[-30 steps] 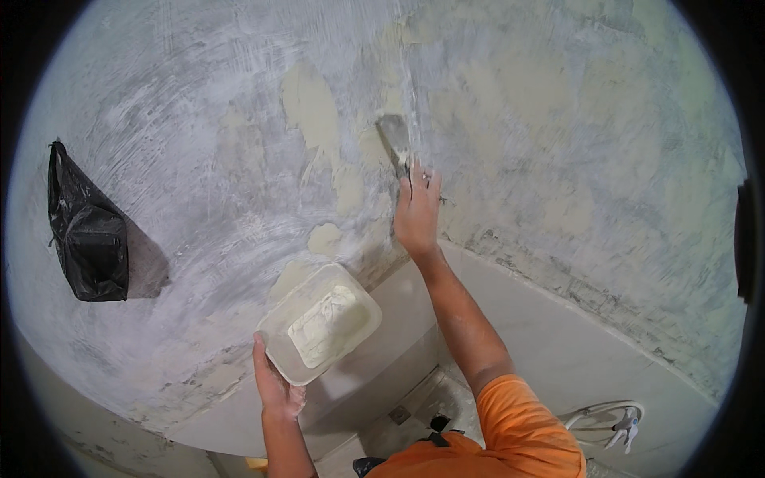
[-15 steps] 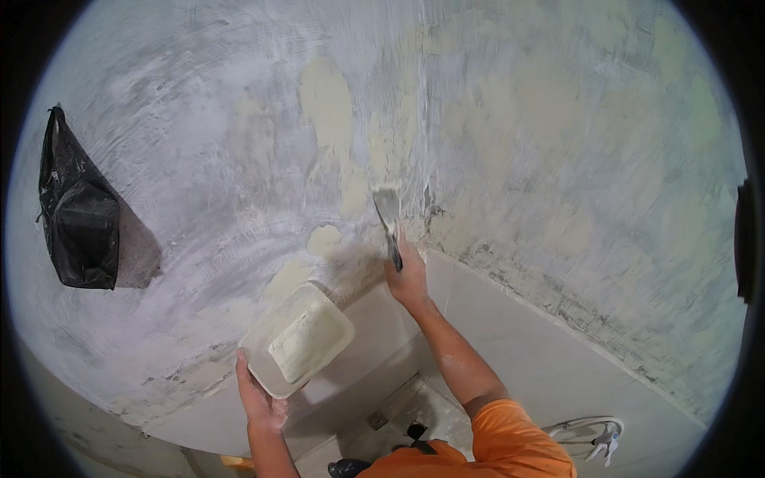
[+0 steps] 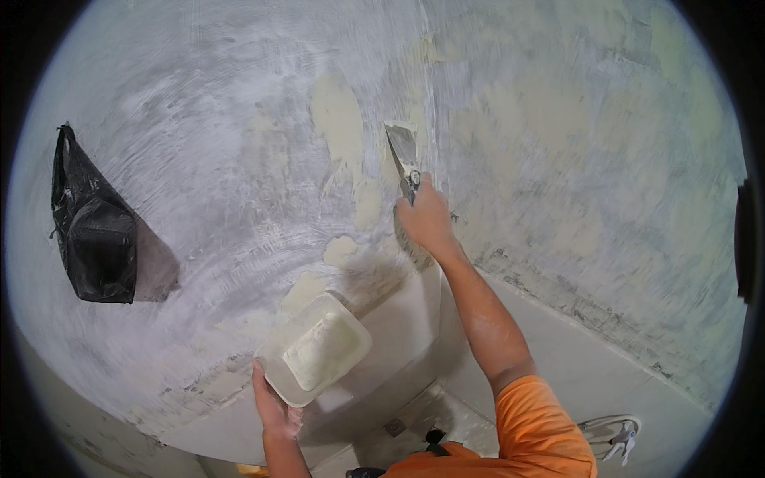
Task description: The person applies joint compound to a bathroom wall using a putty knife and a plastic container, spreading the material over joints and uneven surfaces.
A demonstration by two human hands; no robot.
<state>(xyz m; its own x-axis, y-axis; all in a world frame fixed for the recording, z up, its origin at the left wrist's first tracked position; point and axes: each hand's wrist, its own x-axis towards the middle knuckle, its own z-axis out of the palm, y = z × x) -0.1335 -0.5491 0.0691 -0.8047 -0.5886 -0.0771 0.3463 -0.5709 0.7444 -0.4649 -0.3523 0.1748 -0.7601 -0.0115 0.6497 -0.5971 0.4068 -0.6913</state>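
Note:
My right hand grips the handle of a putty knife. The knife's blade points up along the inner corner and lies at the left wall, with pale paste along its tip. Lower and to the left, my left hand holds a white rectangular plastic tub by its near left edge, the tub tipped so its inside shows. A mass of cream-coloured filler sits in the tub. Part of the left hand's grip is hidden beneath the tub.
A black plastic bag hangs on the left wall. Cream patches mark the grey, smeared plaster. Pale panels run below both walls and meet in the corner. A shower handset with a hose is at the lower right.
My right hand and the putty knife have moved up along the corner, and the blade now faces more upward. The tub and left hand sit slightly lower and farther right in view.

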